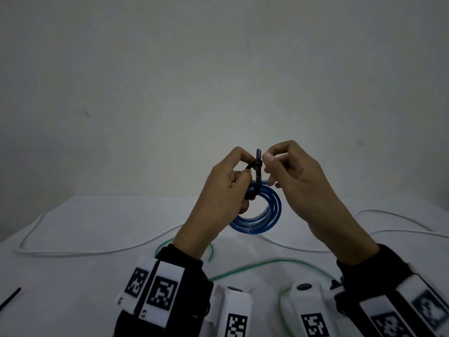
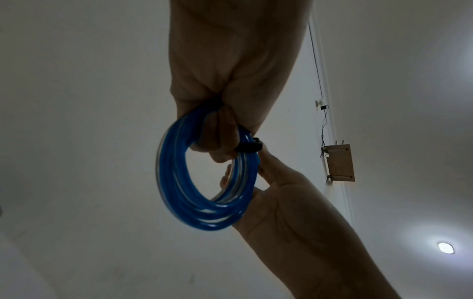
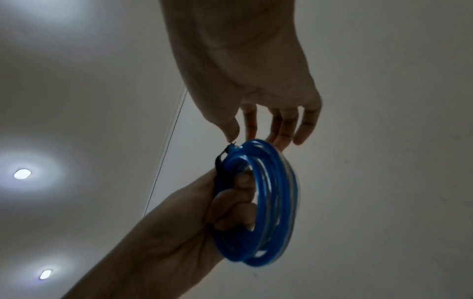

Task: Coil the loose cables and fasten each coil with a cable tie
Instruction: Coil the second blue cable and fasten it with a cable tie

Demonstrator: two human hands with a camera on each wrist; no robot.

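Note:
A blue cable coil (image 1: 267, 222) hangs in the air above the white table (image 1: 85, 288). My left hand (image 1: 228, 186) grips its upper left side, fingers curled through the ring. A black cable tie (image 1: 258, 171) wraps the coil there, its tail pointing up. My right hand (image 1: 286, 171) sits just right of the tie. In the right wrist view the right hand (image 3: 256, 91) has loose fingers behind the coil (image 3: 276, 182), thumb tip at the tie's (image 3: 219, 163) end. In the left wrist view the tie's head (image 2: 249, 147) sits beside the left hand (image 2: 220, 141) on the coil (image 2: 174, 182).
A loose white cable (image 1: 73, 252) runs across the table from left to right. A thin green cable (image 1: 267, 261) loops on the table near me, under my wrists. Another black cable tie (image 1: 11, 299) lies at the front left edge. A plain wall stands behind.

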